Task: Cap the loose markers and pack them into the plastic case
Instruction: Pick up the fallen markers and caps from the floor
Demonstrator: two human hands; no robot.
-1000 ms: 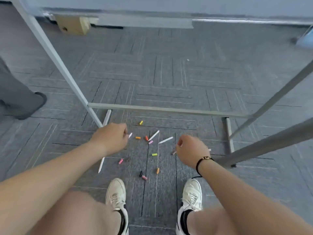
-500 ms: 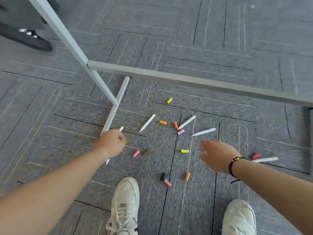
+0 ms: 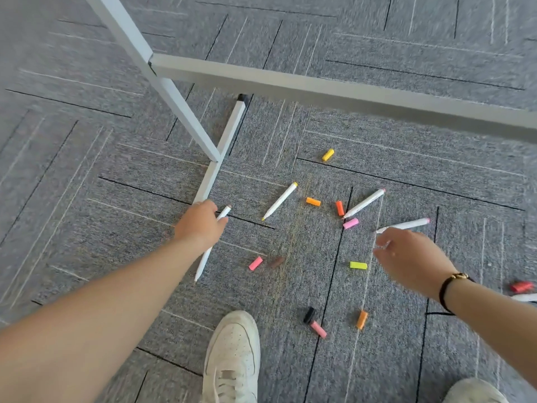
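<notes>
Several uncapped white markers lie on the grey carpet: a yellow-ended marker (image 3: 280, 200), a pink-ended marker (image 3: 364, 203) and another pink-ended marker (image 3: 404, 225). My left hand (image 3: 200, 225) is closed around a fourth white marker (image 3: 203, 263) that slants down past my wrist. My right hand (image 3: 412, 257) hovers with fingers apart, its fingertips just below the writing tip of the nearest pink-ended marker. Loose caps are scattered around, among them a yellow cap (image 3: 327, 155), orange cap (image 3: 313, 201), pink cap (image 3: 350, 223), lime cap (image 3: 358, 265) and black cap (image 3: 309, 315). No plastic case is in view.
A grey metal stand's slanted leg (image 3: 162, 82), crossbar (image 3: 319, 91) and floor bar (image 3: 223, 146) rise above the markers. A red cap (image 3: 521, 286) and a white marker end (image 3: 526, 298) sit at the right edge. My white shoes (image 3: 232, 359) stand at the bottom.
The view has tilted down and come closer to the floor. My right hand has gone from a fist to spread fingers and reached toward the pink-ended marker. My left hand stays on its marker.
</notes>
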